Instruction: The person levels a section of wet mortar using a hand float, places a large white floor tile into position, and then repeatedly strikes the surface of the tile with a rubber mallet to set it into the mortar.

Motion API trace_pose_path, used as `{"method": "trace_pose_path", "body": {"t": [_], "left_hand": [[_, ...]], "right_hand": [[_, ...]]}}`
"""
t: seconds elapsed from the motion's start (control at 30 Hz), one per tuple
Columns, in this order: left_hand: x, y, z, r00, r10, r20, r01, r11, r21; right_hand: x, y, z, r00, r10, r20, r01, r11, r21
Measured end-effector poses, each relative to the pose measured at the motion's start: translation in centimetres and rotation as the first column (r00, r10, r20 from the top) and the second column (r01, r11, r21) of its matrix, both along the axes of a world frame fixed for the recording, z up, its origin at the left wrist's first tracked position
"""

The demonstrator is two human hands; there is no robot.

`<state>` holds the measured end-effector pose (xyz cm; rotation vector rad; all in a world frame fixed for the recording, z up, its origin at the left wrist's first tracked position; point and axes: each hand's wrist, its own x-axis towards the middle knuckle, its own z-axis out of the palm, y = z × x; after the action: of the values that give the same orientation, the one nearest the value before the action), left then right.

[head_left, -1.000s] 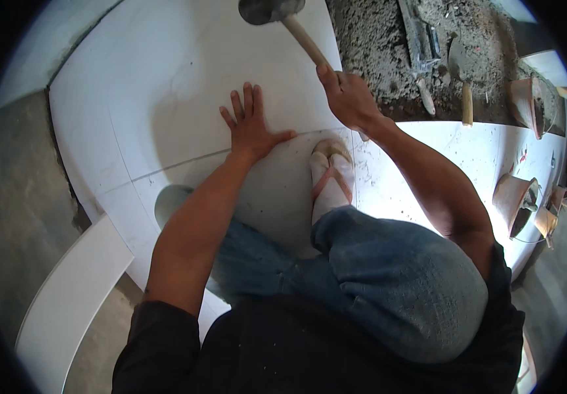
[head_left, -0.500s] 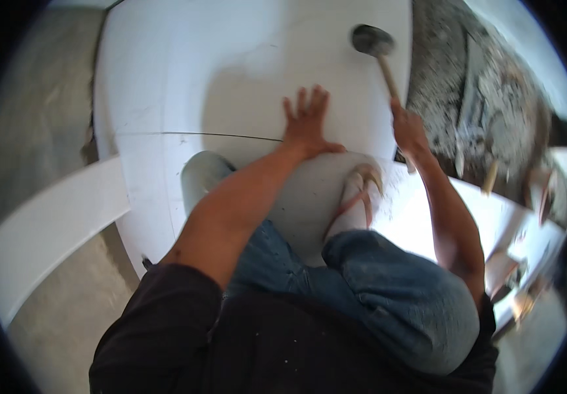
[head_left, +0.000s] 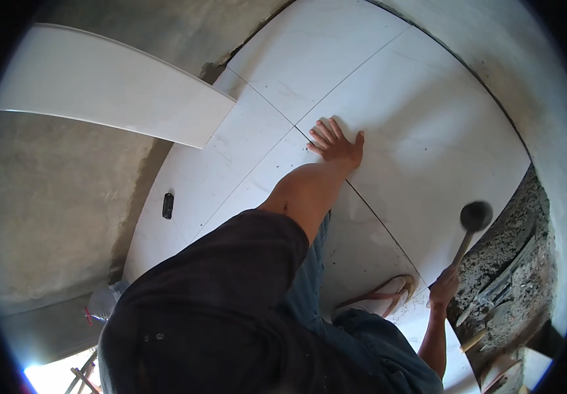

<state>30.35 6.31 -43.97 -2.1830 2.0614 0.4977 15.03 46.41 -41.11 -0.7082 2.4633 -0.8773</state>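
Left hand [head_left: 337, 146]: bare, spread open on large, white, faintly marbled floor tiles [head_left: 421, 157]. Right hand [head_left: 444, 289], 5 o'clock from left: closed around wooden-handled mallet [head_left: 473, 224], round black head.

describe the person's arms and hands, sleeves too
The left hand and the right hand are bare, with no gloves or watch showing. The left arm comes out of a loose, short, dark sleeve and bears a small dark mark. The right sleeve is out of sight.
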Motion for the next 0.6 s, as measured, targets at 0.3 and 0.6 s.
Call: {"method": "trace_pose_path", "body": {"t": [0.3, 0.6], "left_hand": [[0.8, -4.5, -0.3, 0.973, 0.210, 0.096, -0.209, 0.978, -0.021], [1.9, -5.9, -1.5, 0.984, -0.168, 0.066, 0.174, 0.978, -0.114]], "right_hand": [[-1.4, 1.6, 0.2, 0.990, -0.068, 0.123, 0.039, 0.974, 0.224], [-2.3, -2.6, 3.6, 0.991, -0.079, 0.108, 0.058, 0.981, 0.186]]}}
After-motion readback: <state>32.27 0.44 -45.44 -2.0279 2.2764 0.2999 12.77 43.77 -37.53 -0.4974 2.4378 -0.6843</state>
